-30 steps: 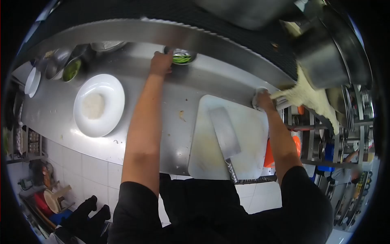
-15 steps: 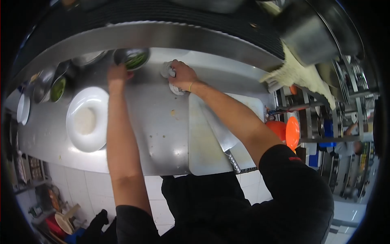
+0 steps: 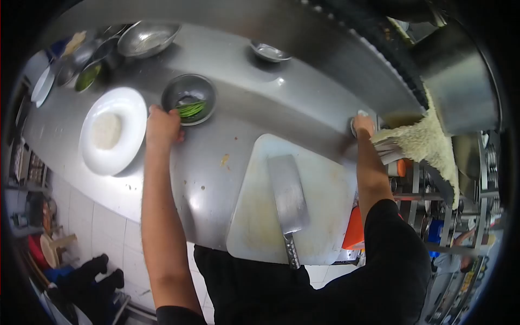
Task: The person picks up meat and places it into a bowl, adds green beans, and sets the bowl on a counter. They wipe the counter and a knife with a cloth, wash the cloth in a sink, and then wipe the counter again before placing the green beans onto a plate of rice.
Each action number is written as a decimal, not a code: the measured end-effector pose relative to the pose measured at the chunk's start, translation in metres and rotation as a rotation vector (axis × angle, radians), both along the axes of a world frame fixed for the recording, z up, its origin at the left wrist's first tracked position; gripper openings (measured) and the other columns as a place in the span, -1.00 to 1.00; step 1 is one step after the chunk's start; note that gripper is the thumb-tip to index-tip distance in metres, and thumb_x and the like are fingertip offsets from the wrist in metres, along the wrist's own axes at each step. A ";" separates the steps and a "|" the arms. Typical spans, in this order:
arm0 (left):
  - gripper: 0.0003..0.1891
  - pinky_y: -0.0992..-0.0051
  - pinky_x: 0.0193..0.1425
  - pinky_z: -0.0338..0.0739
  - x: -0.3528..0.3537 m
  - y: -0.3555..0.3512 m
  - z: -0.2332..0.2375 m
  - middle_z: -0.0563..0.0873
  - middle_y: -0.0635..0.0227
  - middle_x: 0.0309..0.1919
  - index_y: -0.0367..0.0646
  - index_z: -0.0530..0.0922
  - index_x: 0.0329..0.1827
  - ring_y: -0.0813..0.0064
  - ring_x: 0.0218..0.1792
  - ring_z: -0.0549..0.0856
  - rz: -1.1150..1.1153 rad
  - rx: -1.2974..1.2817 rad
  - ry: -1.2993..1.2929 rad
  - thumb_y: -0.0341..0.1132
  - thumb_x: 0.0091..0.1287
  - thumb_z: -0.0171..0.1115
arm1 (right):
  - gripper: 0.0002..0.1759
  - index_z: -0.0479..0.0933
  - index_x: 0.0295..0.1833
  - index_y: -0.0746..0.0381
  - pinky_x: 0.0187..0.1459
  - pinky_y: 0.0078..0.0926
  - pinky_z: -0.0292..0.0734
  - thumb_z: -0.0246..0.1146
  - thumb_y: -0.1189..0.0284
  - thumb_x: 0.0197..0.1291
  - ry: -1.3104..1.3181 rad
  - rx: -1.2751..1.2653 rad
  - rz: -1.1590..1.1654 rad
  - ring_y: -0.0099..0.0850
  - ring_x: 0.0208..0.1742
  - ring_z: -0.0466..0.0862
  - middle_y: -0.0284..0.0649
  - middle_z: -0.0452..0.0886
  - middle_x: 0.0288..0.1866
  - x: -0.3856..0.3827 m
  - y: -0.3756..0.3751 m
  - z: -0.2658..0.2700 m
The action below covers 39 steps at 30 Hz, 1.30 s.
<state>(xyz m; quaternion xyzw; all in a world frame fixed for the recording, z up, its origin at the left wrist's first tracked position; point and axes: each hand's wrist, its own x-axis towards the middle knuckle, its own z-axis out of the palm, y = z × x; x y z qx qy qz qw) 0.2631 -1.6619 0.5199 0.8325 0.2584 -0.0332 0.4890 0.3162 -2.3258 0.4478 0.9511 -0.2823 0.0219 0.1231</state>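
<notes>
We see a steel counter (image 3: 208,216) filling mid-frame | cutting board (image 3: 325,216), lower centre | white plate (image 3: 131,108) bearing rice (image 3: 107,131), left | cleaver (image 3: 290,195) on the board | metal bowl (image 3: 187,84), upper left of centre, its rim clamped in our left hand (image 3: 162,125) | hands well apart; our right hand (image 3: 364,125) on a pale cloth (image 3: 362,113), right, grip unclear | green stalks (image 3: 191,109) in the bowl

At right, the right hand (image 3: 364,127) hid most of a pale bundle (image 3: 362,113) too small to identify, while a shelf (image 3: 260,19) covered part of the steel bowl (image 3: 270,52) at top centre and the bottom edge cut off another person (image 3: 88,279), lower left.
</notes>
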 end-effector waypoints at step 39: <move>-0.75 -0.09 -0.10 0.65 0.014 0.305 0.068 0.70 -0.05 -0.02 0.02 0.45 0.15 -0.24 -0.13 0.75 -0.246 0.886 -0.550 -0.33 0.44 0.13 | -0.78 0.74 -0.08 0.13 0.15 -0.28 0.52 0.20 0.37 0.30 -0.139 0.441 1.627 -0.28 0.08 0.68 -0.29 0.74 -0.01 -0.014 0.761 0.064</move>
